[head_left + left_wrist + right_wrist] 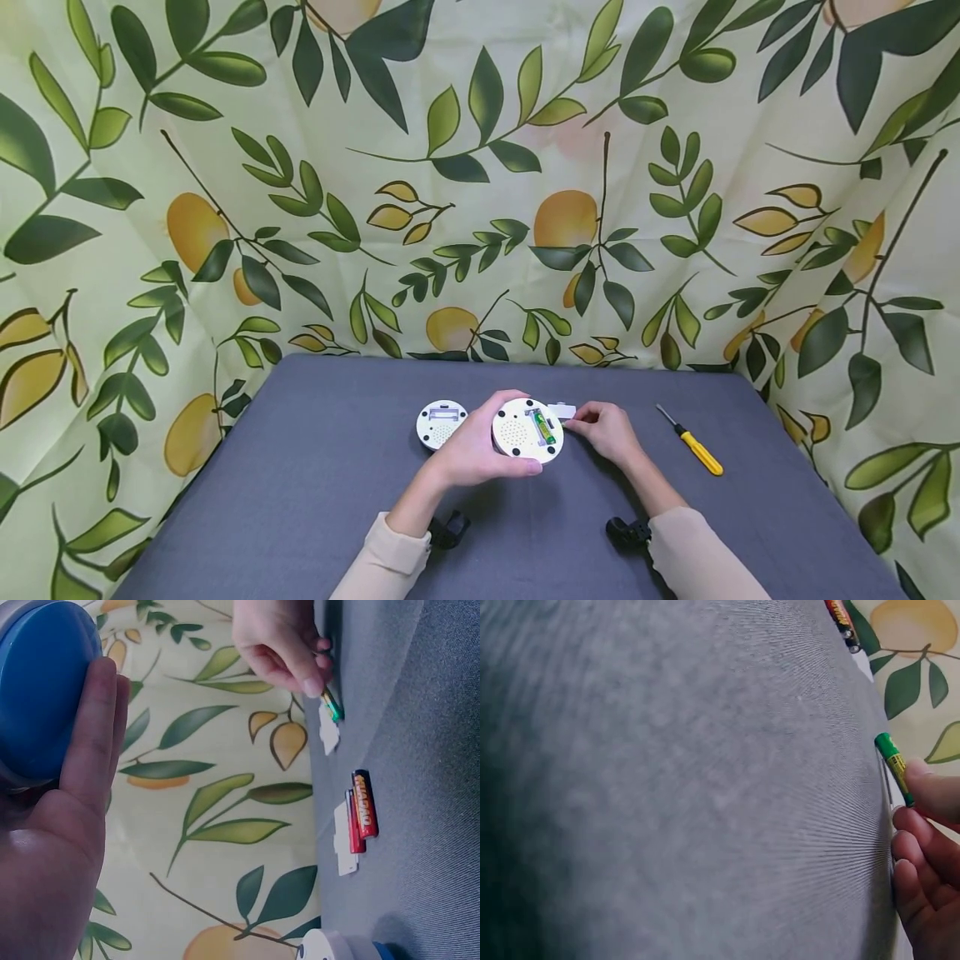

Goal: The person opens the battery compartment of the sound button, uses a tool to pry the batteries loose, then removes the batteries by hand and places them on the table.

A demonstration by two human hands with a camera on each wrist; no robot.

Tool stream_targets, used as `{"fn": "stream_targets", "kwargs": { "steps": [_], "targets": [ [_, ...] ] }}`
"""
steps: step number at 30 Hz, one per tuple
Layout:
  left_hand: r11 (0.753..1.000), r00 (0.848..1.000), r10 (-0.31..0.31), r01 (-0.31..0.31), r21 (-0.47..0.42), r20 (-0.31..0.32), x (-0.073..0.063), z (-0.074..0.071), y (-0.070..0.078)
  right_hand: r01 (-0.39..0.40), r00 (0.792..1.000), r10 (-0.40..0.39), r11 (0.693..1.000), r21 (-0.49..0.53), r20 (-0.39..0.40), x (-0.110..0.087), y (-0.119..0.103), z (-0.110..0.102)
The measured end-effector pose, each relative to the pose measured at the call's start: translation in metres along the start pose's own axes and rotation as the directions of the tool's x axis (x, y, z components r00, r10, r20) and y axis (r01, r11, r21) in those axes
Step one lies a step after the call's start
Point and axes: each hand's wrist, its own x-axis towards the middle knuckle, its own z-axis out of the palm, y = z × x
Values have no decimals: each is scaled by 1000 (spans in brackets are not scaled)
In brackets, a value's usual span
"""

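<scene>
My left hand (471, 450) grips a round white device (513, 435) by its rim, speaker holes and black feet facing up toward the head camera. Its battery compartment is uncovered, and a green battery (544, 427) lies inside. The blue face (46, 690) of this device shows in the left wrist view. Just right of it, my right hand (611, 432) pinches another green battery (894, 766) between thumb and fingers, low over the table. A white cover piece (328, 729) lies beside that battery.
A second white round device (435, 432) with its compartment uncovered sits left of my left hand. Red and black batteries (364, 804) lie by another white cover piece (343, 844). At the right, a yellow-handled screwdriver (702, 454) rests on the grey table (337, 467). Patterned cloth (495, 192) surrounds the table.
</scene>
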Motion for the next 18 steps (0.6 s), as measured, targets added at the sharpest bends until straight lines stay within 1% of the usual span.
{"fn": "stream_targets", "kwargs": {
  "steps": [3, 10, 18],
  "targets": [
    [1000, 1000, -1, 1, -1, 3, 0, 1, -1, 0, 1000, 0, 1000, -17, 8, 0, 0, 1],
    [1000, 1000, -6, 6, 15, 0, 0, 1, -1, -26, 999, 26, 1000, -10, 27, 2, 0, 0],
    [1000, 1000, -10, 10, 17, 4, -1, 1, 1, -32, 999, 32, 999, -33, 19, 1, 2, -2]
  ]
}}
